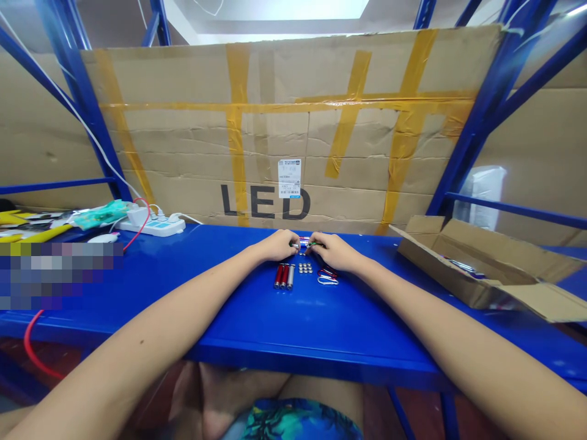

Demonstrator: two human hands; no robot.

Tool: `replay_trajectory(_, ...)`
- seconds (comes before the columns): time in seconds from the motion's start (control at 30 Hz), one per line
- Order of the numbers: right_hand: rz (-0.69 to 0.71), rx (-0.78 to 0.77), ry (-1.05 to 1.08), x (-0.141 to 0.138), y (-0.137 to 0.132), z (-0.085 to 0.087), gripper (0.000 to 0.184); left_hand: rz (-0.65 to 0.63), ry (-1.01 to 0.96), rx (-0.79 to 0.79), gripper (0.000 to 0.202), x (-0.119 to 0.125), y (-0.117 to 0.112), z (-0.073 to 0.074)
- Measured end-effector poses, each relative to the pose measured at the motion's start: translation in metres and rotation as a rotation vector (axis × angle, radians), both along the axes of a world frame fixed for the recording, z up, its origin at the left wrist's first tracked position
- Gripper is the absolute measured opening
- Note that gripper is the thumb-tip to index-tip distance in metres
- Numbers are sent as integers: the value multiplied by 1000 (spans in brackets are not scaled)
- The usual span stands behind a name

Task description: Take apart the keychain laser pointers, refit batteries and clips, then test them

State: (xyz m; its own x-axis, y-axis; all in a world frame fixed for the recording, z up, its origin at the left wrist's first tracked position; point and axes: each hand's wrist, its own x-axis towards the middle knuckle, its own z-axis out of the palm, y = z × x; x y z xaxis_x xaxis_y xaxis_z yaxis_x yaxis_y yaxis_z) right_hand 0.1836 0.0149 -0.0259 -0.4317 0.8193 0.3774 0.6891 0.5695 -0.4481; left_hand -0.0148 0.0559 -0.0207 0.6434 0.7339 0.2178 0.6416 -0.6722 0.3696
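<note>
At the back middle of the blue table, my left hand (279,245) is closed, with a small silver piece (295,245) at its fingertips. My right hand (337,251) is closed in a pinch close by; a bit of green and dark shows at its fingers, too small to name. Between the two hands lie shiny, purplish tubes (304,241), partly hidden. Nearer to me, red and silver metal tubes (284,277) lie side by side. Several small silver button cells (305,267) sit in rows beside them. Red and silver carabiners (328,278) lie below my right hand.
An open cardboard box (472,269) with metal items inside stands at the right. At the left are a white power strip (160,227), a red cable (137,229) and packaging (98,215). A big taped cardboard sheet (192,146) closes the back, between blue posts (87,104).
</note>
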Motion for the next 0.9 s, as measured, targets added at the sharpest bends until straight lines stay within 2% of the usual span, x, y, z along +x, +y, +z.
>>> replay_trajectory(0.33,-14,11,-20,-1,-2,0,15,-2,-85,2,12,4,7,-10)
replay_trajectory(0.53,-20,13,-42,0,-1,0,16,17,-169,-60,9,7,12,-15)
replay_trajectory(0.7,-8,8,-42,0,-1,1,16,-15,-236,-111,12,7,17,-17)
replay_trajectory(0.9,11,-31,-56,2,-5,5,17,-53,-252,-219,20,6,16,-14)
